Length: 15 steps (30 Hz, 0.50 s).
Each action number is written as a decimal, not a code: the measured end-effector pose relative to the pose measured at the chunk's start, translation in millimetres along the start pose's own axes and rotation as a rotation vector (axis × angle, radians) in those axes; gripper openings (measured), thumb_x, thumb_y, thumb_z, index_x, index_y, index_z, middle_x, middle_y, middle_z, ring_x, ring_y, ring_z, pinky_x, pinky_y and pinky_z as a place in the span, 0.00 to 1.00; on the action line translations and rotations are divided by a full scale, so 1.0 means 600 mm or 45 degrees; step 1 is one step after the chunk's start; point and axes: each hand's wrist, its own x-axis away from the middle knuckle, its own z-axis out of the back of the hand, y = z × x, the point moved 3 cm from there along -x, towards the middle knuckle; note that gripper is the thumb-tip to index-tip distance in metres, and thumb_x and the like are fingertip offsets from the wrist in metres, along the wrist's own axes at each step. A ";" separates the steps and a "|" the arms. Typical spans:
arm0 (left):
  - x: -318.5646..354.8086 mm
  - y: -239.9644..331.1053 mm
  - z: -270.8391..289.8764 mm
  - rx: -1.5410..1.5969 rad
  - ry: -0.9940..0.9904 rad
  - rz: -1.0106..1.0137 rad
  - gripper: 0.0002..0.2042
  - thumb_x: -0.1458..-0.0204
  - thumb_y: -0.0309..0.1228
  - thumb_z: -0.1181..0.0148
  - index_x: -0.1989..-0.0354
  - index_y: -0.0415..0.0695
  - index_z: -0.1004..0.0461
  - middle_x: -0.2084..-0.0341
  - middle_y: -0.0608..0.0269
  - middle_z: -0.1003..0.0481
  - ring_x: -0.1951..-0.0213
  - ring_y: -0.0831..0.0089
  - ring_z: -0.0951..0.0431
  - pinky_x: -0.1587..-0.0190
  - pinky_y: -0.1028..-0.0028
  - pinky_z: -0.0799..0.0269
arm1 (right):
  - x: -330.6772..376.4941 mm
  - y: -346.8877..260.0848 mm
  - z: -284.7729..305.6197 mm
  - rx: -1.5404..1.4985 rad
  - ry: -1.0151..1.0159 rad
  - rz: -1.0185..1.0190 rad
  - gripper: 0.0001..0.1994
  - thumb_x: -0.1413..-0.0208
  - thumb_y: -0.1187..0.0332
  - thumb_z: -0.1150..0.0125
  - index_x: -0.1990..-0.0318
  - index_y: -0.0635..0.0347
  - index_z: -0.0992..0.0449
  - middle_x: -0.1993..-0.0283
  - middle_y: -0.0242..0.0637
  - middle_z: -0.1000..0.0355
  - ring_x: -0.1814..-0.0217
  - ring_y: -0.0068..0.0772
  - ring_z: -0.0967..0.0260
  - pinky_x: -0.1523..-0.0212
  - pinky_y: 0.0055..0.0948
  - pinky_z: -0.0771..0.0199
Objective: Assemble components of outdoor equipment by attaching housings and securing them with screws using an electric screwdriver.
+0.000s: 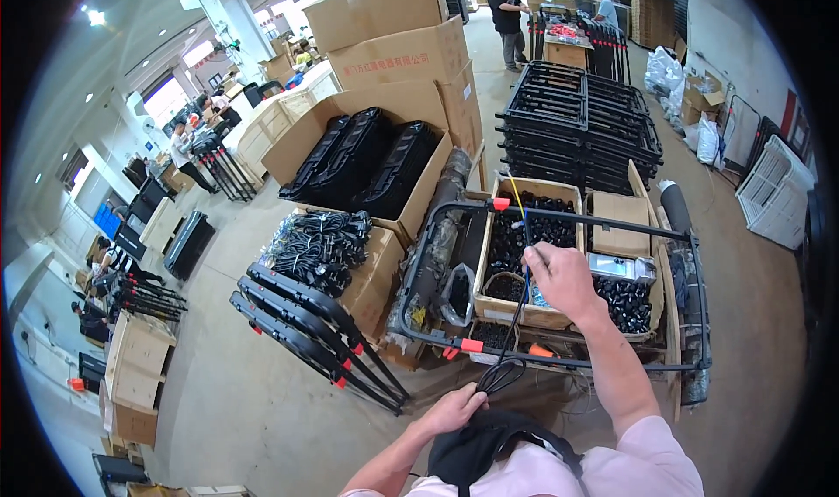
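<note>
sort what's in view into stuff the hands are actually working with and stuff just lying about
In hand:
- black cable, pulled up by the right hand
- its coiled end at the left hand
- black tube frame

Lying about:
- box of bundled cables
- stacked black racks
- cardboard boxes

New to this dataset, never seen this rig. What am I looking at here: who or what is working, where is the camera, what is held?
No machine: a person works with bare hands. The one picture comes from a fisheye camera on their head, looking down, so straight edges bend. The right hand is raised, pinching a thin black cord. The left hand holds the cord's lower looped end near the waist. Before them lies a black metal frame with orange clips, over cardboard boxes of small black parts. Stacked black frames stand behind; other people work farther off.
</note>
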 end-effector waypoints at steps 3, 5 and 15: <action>0.011 -0.008 0.006 -0.170 -0.026 -0.018 0.18 0.27 0.43 0.52 0.53 0.40 0.24 0.61 0.52 0.19 0.57 0.58 0.18 0.51 0.61 0.25 | 0.023 -0.015 0.002 0.103 -0.102 0.027 0.20 0.28 0.59 0.47 0.69 0.64 0.21 0.78 0.42 0.25 0.74 0.37 0.23 0.70 0.39 0.27; 0.021 -0.009 0.010 -0.214 -0.056 0.014 0.18 0.28 0.44 0.50 0.53 0.40 0.24 0.60 0.49 0.19 0.55 0.55 0.18 0.51 0.59 0.25 | 0.042 -0.025 -0.001 -0.255 -0.267 -0.079 0.18 0.27 0.61 0.49 0.65 0.64 0.21 0.77 0.38 0.26 0.75 0.30 0.25 0.70 0.35 0.27; 0.117 0.186 0.135 -0.056 0.934 -0.323 0.22 0.36 0.29 0.40 0.35 0.38 0.29 0.53 0.57 0.21 0.52 0.68 0.20 0.45 0.69 0.25 | 0.173 -0.068 -0.079 -1.416 -0.779 -0.332 0.17 0.24 0.61 0.50 0.43 0.69 0.25 0.67 0.34 0.23 0.71 0.23 0.28 0.66 0.24 0.26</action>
